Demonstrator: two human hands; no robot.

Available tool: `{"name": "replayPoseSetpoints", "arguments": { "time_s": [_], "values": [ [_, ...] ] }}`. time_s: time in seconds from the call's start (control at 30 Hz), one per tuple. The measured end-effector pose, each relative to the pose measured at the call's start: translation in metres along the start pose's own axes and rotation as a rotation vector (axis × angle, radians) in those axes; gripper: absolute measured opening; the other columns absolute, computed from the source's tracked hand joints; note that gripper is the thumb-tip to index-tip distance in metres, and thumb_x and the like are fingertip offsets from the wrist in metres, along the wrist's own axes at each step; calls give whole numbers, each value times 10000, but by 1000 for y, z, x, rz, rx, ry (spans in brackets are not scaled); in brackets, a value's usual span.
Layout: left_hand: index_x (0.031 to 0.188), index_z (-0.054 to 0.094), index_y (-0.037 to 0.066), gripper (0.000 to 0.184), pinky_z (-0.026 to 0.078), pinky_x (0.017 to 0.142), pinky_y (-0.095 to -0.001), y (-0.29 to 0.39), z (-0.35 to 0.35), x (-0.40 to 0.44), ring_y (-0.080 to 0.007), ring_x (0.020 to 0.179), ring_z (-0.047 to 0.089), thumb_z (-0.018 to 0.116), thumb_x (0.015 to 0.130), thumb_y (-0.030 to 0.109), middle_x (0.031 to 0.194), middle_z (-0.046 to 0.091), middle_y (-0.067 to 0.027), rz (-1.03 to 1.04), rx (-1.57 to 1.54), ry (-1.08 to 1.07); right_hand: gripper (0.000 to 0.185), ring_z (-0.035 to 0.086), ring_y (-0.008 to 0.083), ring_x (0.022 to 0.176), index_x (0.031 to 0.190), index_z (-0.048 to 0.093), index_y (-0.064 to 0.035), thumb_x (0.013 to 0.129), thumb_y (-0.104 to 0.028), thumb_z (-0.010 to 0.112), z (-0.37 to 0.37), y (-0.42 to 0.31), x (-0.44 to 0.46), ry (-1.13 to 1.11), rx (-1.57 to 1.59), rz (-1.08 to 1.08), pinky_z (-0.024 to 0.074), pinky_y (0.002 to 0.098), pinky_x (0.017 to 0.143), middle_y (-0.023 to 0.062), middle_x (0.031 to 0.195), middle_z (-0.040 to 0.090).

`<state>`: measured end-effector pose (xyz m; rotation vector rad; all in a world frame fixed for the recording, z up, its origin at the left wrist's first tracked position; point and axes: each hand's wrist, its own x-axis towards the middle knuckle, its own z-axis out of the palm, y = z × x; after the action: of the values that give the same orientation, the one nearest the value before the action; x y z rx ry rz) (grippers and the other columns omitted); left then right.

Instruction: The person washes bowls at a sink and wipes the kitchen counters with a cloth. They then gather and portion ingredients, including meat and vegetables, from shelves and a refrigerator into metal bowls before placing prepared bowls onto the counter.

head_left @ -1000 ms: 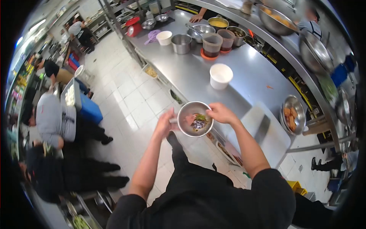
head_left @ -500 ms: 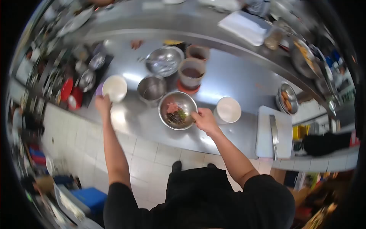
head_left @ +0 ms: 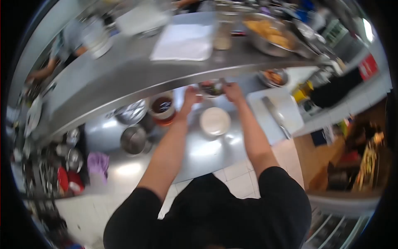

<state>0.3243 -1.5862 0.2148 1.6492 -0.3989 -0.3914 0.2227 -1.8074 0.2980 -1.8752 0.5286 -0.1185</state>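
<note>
Both of my arms reach forward over the steel counter. The metal bowl, holding dark and green food, is between my hands, partly under the shelf edge. My left hand is closed at the bowl's left side; blur hides its exact hold. At the right rim, my right hand grips the bowl. Nearer to me, a round white tub stands on the counter between my forearms. Left of my left forearm are a tub of dark liquid and an empty metal pot.
The steel shelf crosses above the counter, bearing white sheets and a large bowl of yellow food. A knife lies on the white board at right. Purple cloth is at left. People work at upper left.
The view has shifted. My left hand has moved from the left white tub to the metal bowl's side. That tub no longer shows by the purple cloth. The bowl is farther back, beyond the remaining tub.
</note>
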Motion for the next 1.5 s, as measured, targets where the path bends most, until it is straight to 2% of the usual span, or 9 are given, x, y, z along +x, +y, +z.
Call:
{"name": "replayPoseSetpoints", "arguments": {
  "time_s": [0.07, 0.1, 0.17, 0.23, 0.37, 0.63, 0.7, 0.93, 1.5],
  "values": [
    [1075, 627, 34, 236, 577, 695, -396, 21, 26, -30, -254, 748, 670, 564, 933, 212, 961, 666, -149, -418, -688, -52, 222, 563, 212, 516, 716, 624, -37, 869, -198, 617, -14, 66, 39, -218, -682, -435, 413, 385, 457, 77, 617, 585],
    [937, 652, -13, 203, 555, 632, -390, 7, 26, -31, -249, 781, 713, 678, 793, 128, 933, 692, -163, 80, 120, -315, 179, 635, 273, 592, 748, 624, -45, 879, -165, 597, -24, 128, 73, 21, -1279, -1069, 471, 428, 521, 126, 723, 670],
    [835, 670, -43, 217, 532, 804, -454, -59, 48, -9, -353, 874, 686, 657, 777, 166, 875, 694, -239, 279, 336, 81, 203, 642, 287, 590, 742, 612, -83, 924, -157, 564, -13, 132, 76, 130, -1239, -1018, 484, 450, 532, 133, 686, 647],
    [999, 672, 17, 217, 516, 874, -420, 52, -8, -95, -342, 952, 672, 598, 869, 173, 1004, 704, -202, 188, 217, 77, 438, 441, 149, 356, 655, 582, -82, 979, -375, 596, -6, 124, 82, 37, -46, 143, 317, 344, 331, 12, 467, 439],
    [1017, 719, 22, 196, 554, 770, -289, 130, -221, -191, -174, 900, 712, 726, 871, 152, 980, 740, -101, 165, 21, -232, 450, 351, 68, 351, 729, 582, -61, 980, -433, 612, -2, 14, -1, 130, -116, 72, 232, 264, 320, -33, 483, 401],
    [1161, 703, 104, 317, 558, 885, -475, 0, -730, -322, -341, 1105, 672, 642, 866, 203, 1190, 692, -177, -602, 1187, 884, 119, 374, -2, 499, 878, 607, -122, 979, -186, 610, 159, -126, -197, -248, 87, 13, 260, 188, 418, -88, 636, 453],
    [1219, 709, 148, 380, 565, 891, -430, 64, -720, -365, -333, 1175, 647, 736, 854, 252, 1253, 689, -105, -1127, 1328, 389, 58, 412, 23, 522, 927, 606, -94, 961, -137, 625, 240, -140, -237, -520, 239, 47, 299, 192, 434, -62, 675, 477],
    [1048, 755, 83, 228, 603, 816, -433, 26, -764, -405, -325, 1014, 719, 580, 906, 119, 1088, 730, -170, -622, 1403, 415, 227, 632, 224, 909, 1150, 605, 14, 949, -90, 622, 534, -233, -355, -876, 657, 340, 498, 312, 685, 110, 993, 617],
    [1045, 547, -19, 232, 465, 431, -325, 112, -781, -748, -166, 498, 610, 618, 882, 129, 693, 615, -96, -316, -28, 428, 263, 680, 224, 818, 1118, 658, 27, 920, -146, 669, 785, -491, -604, -957, -199, -961, 526, 307, 702, 141, 987, 697]
  ]
}}
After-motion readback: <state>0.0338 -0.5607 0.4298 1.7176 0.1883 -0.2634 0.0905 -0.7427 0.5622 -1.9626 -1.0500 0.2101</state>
